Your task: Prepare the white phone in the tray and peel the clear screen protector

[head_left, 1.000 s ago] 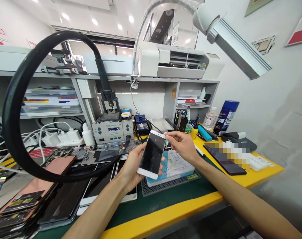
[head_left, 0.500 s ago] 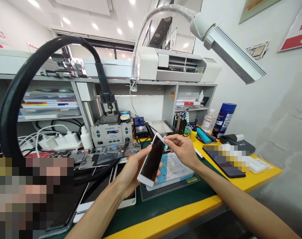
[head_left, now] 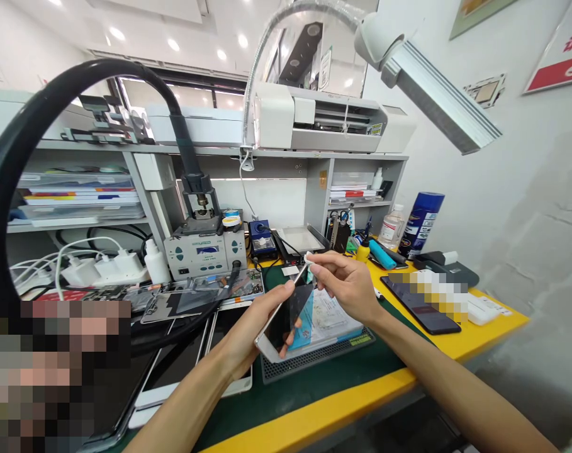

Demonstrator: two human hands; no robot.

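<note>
A white phone (head_left: 286,314) with a dark screen is tilted up in front of the grey rework station (head_left: 205,251), slightly to its right. The left hand (head_left: 250,330) is clasped around the phone's lower half. The right hand (head_left: 347,286) pinches a small white piece (head_left: 308,257) at its top corner.

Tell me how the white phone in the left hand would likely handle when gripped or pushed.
The white phone looks stiff: no bend though the left hand grips only its edges. Its glossy, reflective front is probably slippery and breakable. Thin and flat, it would likely slide, not roll.
</note>
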